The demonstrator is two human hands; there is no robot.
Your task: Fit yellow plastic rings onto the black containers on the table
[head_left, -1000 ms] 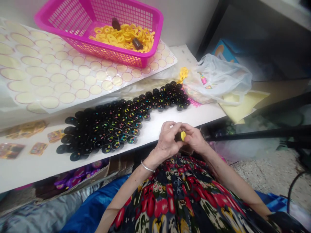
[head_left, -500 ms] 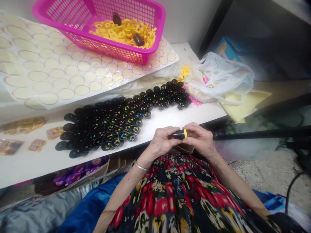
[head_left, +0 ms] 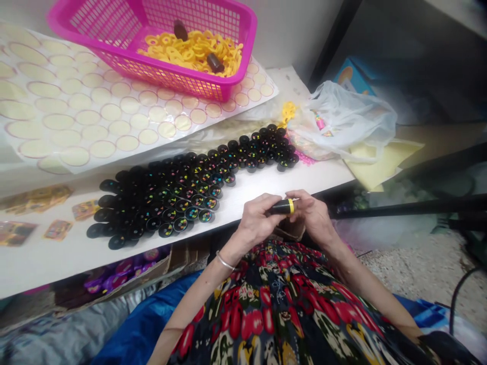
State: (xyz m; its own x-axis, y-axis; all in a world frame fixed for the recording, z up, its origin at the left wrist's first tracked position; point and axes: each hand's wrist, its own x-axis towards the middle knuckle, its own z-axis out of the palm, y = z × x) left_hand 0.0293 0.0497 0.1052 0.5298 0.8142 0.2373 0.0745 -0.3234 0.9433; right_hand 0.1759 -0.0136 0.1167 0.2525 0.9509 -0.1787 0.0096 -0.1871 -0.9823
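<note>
your left hand has the black cylinder grasped by its body, between thumb and fingers. the cylinder lies in front of you, between both hands, its long axis running nearly level from left to right, with the yellow band at the end facing your right hand. so your right is the nearer one to that banded end, fingers part-curled just beside it; you cannot tell from here whether they touch it. half a second ago your right fingertips closed around the band, and now they stand a little apart from each other, leaving more of it showing; a second ago the yellow end faced up toward you. beyond your hands, on the white bench, stand the black pieces in a close-packed block, coloured specks inside many; past them, a pink basket of yellow rings sits on the circle-printed sheet
</note>
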